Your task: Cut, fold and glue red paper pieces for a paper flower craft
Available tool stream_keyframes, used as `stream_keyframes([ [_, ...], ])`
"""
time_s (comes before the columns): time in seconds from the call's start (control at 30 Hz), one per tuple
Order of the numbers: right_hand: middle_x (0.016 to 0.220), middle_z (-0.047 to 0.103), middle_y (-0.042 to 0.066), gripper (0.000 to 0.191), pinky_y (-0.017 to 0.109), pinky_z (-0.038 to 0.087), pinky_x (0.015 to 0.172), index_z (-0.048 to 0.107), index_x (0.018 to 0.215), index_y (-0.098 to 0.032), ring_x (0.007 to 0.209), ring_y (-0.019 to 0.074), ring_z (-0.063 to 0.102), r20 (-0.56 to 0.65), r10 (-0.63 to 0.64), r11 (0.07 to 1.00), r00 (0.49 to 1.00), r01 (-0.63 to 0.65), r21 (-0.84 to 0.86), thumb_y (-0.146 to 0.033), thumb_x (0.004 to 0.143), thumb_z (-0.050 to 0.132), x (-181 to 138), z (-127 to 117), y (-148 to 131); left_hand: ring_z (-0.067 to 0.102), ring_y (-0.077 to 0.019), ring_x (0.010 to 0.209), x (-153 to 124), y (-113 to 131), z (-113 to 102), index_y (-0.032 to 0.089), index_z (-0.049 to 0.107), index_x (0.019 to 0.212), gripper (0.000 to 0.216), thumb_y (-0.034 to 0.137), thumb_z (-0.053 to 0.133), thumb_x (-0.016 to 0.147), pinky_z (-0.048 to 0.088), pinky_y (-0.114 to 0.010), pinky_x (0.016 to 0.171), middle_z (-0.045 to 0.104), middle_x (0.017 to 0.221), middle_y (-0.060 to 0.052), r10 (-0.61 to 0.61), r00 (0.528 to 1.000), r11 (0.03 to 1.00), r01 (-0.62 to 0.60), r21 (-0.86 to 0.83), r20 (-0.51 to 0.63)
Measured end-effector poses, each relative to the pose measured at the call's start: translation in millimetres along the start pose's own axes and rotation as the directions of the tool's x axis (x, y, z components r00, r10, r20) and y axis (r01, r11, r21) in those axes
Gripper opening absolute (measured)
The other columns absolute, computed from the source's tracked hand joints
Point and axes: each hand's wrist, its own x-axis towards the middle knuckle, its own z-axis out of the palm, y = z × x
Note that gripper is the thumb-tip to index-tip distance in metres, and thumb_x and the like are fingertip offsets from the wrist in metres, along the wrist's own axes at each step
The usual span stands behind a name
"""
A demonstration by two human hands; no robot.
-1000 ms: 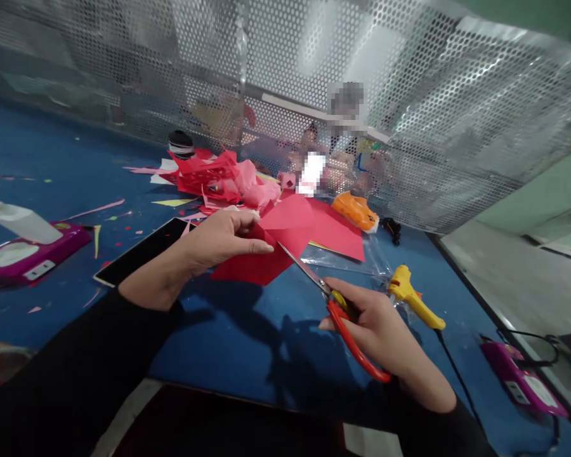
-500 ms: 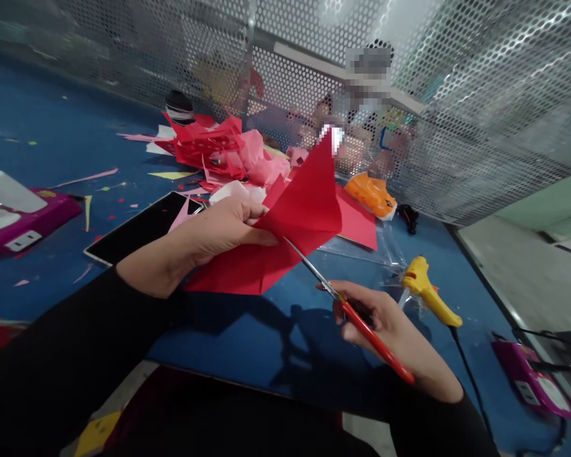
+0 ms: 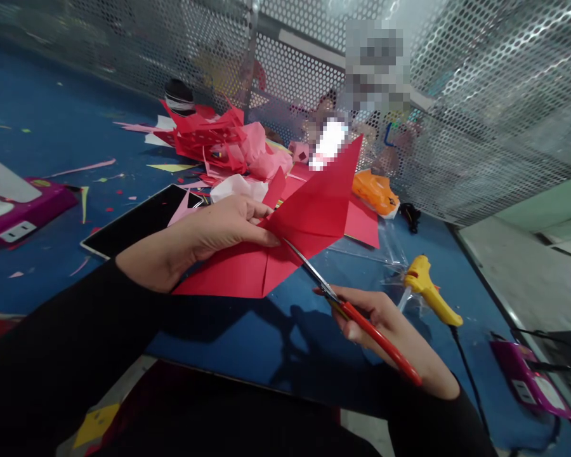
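Observation:
My left hand (image 3: 228, 225) pinches a folded sheet of red paper (image 3: 314, 206) between thumb and fingers, above the table's front edge. One part of the paper rises to a point at the upper right, while another hangs toward me. In my right hand (image 3: 374, 317) is a pair of scissors (image 3: 375, 336) with red handles, the fingers wrapped round them. The metal blades reach up and left into the red paper, their tips close to my left thumb. Paper hides part of the blades.
Red and pink paper scraps (image 3: 219, 139) are heaped behind my left hand, near a black tablet (image 3: 137, 222). At right lie a yellow glue gun (image 3: 428, 289), an orange packet (image 3: 375, 192) and a purple power strip (image 3: 528, 381). A perforated metal screen (image 3: 304, 70) stands behind.
The raised point of the red paper has swung to the right, and its lower part has spread slightly left. Both hands keep their hold, with the scissors still at the paper.

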Motion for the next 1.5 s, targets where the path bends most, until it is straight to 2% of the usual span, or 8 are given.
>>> stream_keyframes([
  [0.2, 0.070, 0.039, -0.005, 0.046, 0.023, 0.021, 0.050, 0.066, 0.105, -0.016, 0.060, 0.0086, 0.028, 0.017, 0.033, 0.999, 0.999, -0.033, 0.033, -0.058, 0.087, 0.067, -2, 2, 0, 0.075, -0.0270, 0.094, 1, -1, -3, 0.021, 0.079, 0.090, 0.034, 0.017, 0.085, 0.057, 0.056, -0.034, 0.083, 0.079, 0.080, -0.001, -0.046, 0.999, 0.999, 0.046, -0.024, 0.015],
  [0.47, 0.070, 0.036, -0.006, 0.036, 0.022, 0.019, 0.048, 0.066, 0.096, -0.017, 0.058, 0.0072, 0.026, 0.011, 0.015, 0.998, 1.000, -0.016, 0.058, -0.051, 0.089, 0.068, -2, 3, 3, 0.074, -0.0292, 0.100, -1, 2, 0, 0.021, 0.080, 0.085, 0.030, 0.014, 0.084, 0.057, 0.057, -0.032, 0.083, 0.078, 0.076, 0.000, -0.042, 0.999, 0.999, 0.041, -0.010, -0.030],
  [0.77, 0.068, 0.035, -0.007, 0.033, 0.023, 0.017, 0.047, 0.062, 0.090, -0.017, 0.055, 0.0062, 0.024, 0.004, 0.025, 0.998, 1.000, -0.025, 0.064, -0.050, 0.091, 0.066, -1, 3, 6, 0.076, -0.0257, 0.089, 0, -2, 1, 0.020, 0.079, 0.084, 0.023, 0.019, 0.085, 0.061, 0.057, -0.031, 0.081, 0.079, 0.083, -0.002, -0.048, 0.996, 0.999, 0.046, -0.025, -0.071],
  [0.93, 0.068, 0.036, -0.006, 0.038, 0.024, 0.018, 0.048, 0.065, 0.094, -0.016, 0.057, 0.0070, 0.026, 0.004, 0.025, 0.999, 1.000, -0.025, 0.035, -0.053, 0.090, 0.066, -1, 2, 11, 0.074, -0.0235, 0.082, 1, 0, 1, 0.021, 0.080, 0.081, 0.018, 0.026, 0.085, 0.064, 0.055, -0.031, 0.078, 0.079, 0.081, -0.002, -0.076, 0.991, 0.996, 0.082, 0.047, -0.107],
  [1.03, 0.069, 0.037, -0.006, 0.044, 0.024, 0.019, 0.047, 0.067, 0.107, -0.015, 0.056, 0.0071, 0.026, 0.010, 0.040, 0.999, 0.999, -0.040, 0.034, -0.055, 0.090, 0.065, -1, 1, 12, 0.072, -0.0206, 0.075, 0, 2, 1, 0.022, 0.079, 0.076, 0.017, 0.030, 0.085, 0.063, 0.054, -0.028, 0.071, 0.079, 0.081, -0.001, -0.074, 0.989, 0.988, 0.089, 0.122, -0.126],
  [1.23, 0.068, 0.036, -0.006, 0.049, 0.023, 0.019, 0.047, 0.070, 0.115, -0.015, 0.057, 0.0080, 0.026, 0.005, 0.029, 1.000, 1.000, -0.029, -0.003, -0.057, 0.090, 0.065, 0, 1, 11, 0.055, -0.0131, 0.053, 1, -1, -2, 0.021, 0.073, 0.058, 0.022, 0.041, 0.081, 0.066, 0.038, -0.023, 0.051, 0.067, 0.058, 0.001, 0.068, 0.981, 0.943, -0.002, 0.334, -0.184],
  [1.33, 0.067, 0.035, -0.006, 0.050, 0.023, 0.019, 0.047, 0.069, 0.118, -0.016, 0.056, 0.0082, 0.025, 0.006, 0.046, 0.999, 0.999, -0.046, 0.009, -0.057, 0.090, 0.065, 0, 1, 12, 0.052, -0.0129, 0.049, 0, -1, -2, 0.021, 0.072, 0.057, 0.025, 0.043, 0.080, 0.067, 0.035, -0.024, 0.049, 0.063, 0.055, 0.001, 0.079, 0.980, 0.931, -0.006, 0.364, -0.185],
  [1.5, 0.066, 0.036, -0.006, 0.052, 0.023, 0.021, 0.047, 0.068, 0.122, -0.016, 0.055, 0.0079, 0.026, 0.009, 0.053, 0.999, 0.999, -0.053, 0.012, -0.057, 0.090, 0.064, -1, 0, 14, 0.055, -0.0141, 0.050, 0, -1, -3, 0.021, 0.075, 0.065, 0.024, 0.045, 0.079, 0.069, 0.037, -0.024, 0.047, 0.068, 0.059, -0.002, 0.042, 0.985, 0.934, 0.021, 0.358, -0.167],
])
